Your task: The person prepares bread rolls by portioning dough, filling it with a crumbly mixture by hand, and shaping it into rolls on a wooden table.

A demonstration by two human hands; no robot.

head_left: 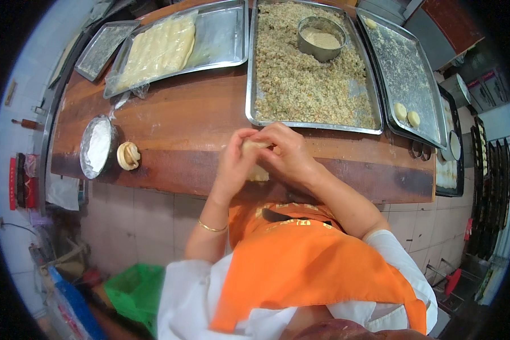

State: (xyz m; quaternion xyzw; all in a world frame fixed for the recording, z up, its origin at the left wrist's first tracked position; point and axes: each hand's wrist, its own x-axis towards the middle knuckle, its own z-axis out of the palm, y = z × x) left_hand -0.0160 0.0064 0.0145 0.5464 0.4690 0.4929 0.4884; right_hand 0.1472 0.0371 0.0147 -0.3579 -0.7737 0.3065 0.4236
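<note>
Checking pose, saw left hand (230, 164) and right hand (288, 152) together over the surface (178, 124), near its front edge, with forearms (348, 198) angled inward. Noted fingers (277, 133) curled closely around a pale dough piece (254, 145) between them. Found bare room leftward to coiled dough (128, 156), tray rim (340, 130) just beyond.

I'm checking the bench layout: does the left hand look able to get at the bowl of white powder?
Probably yes: the bowl is uncovered and only a low dough stack sits between, though the left hand is busy holding a dough piece.
</note>
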